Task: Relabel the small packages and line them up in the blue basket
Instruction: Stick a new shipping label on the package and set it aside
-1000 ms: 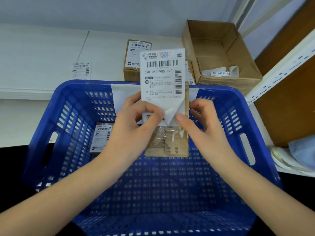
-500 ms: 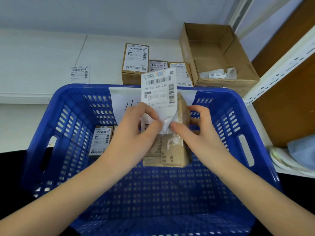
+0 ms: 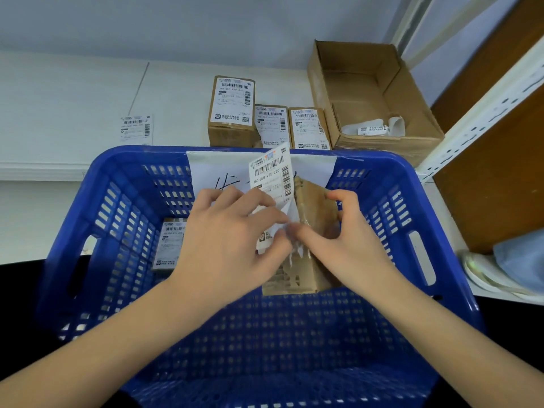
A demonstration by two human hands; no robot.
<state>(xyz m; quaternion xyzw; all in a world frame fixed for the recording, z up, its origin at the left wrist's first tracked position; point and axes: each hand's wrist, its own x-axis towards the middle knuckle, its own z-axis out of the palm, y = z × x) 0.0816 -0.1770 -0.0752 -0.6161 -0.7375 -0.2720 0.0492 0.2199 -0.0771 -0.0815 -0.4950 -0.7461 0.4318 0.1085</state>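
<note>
The left hand is pinching the label; the right hand is gripping the small package above the blue basket. The package is likely light and stiff: grip its sides. The label is thin and tearable: peel near the bond.

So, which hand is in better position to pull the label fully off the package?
Probably the left hand: it already pinches the half-peeled label near the lifted corner. The right hand grips the brown package and steadies it over the blue basket.
</note>
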